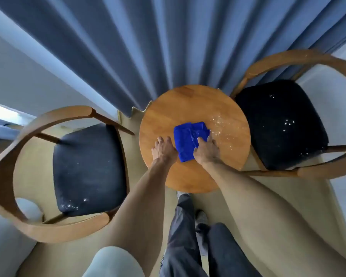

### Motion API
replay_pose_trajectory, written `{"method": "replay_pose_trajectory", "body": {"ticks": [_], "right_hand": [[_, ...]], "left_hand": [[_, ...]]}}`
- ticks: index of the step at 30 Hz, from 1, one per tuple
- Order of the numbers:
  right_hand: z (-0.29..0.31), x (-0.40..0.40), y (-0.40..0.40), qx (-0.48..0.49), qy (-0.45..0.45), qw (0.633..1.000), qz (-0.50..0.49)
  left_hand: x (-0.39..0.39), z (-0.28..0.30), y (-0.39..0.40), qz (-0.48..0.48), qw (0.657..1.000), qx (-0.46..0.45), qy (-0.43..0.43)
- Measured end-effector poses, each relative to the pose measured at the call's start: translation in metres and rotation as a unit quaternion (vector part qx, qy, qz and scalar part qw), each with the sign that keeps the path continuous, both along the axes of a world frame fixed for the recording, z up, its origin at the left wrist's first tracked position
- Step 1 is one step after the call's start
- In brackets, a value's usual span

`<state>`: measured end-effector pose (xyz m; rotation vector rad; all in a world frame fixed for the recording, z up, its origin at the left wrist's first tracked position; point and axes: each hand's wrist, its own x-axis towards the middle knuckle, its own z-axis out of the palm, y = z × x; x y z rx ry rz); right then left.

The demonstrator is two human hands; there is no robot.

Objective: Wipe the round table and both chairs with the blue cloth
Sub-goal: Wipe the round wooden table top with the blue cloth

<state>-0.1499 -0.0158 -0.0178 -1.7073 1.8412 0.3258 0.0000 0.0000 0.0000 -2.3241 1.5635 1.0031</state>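
A folded blue cloth [188,139] lies on the round wooden table [190,105] near its middle. My right hand [207,151] presses on the cloth's near right edge with fingers curled over it. My left hand [164,149] rests flat on the tabletop, touching the cloth's left side. Water droplets [222,124] glisten on the table to the right of the cloth. The left chair [88,168] has a dark seat with droplets near its front. The right chair [281,124] has a dark seat speckled with droplets too.
Blue curtains [148,47] hang right behind the table. Curved wooden armrests [0,176] ring each chair seat. My legs in dark trousers [188,236] stand on the pale floor just in front of the table. White walls flank both chairs.
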Motion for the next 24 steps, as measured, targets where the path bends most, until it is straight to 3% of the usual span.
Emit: {"method": "replay_pose_trajectory", "body": {"ticks": [7, 11, 17, 24], "right_hand": [[-0.092, 0.033, -0.036, 0.021, 0.022, 0.999, 0.026], [-0.153, 0.047, -0.04, 0.023, 0.02, 0.999, 0.018], [-0.219, 0.03, -0.033, -0.126, 0.039, 0.988, 0.083], [-0.254, 0.034, -0.167, -0.253, 0.005, 0.958, 0.131]], "left_hand": [[0.017, -0.081, -0.055, -0.003, 0.999, -0.017, -0.029], [0.017, -0.133, -0.079, 0.084, 0.996, -0.023, -0.012], [0.017, -0.203, -0.083, 0.101, 0.992, -0.045, -0.063], [0.038, -0.253, -0.142, 0.104, 0.98, -0.119, -0.121]]}}
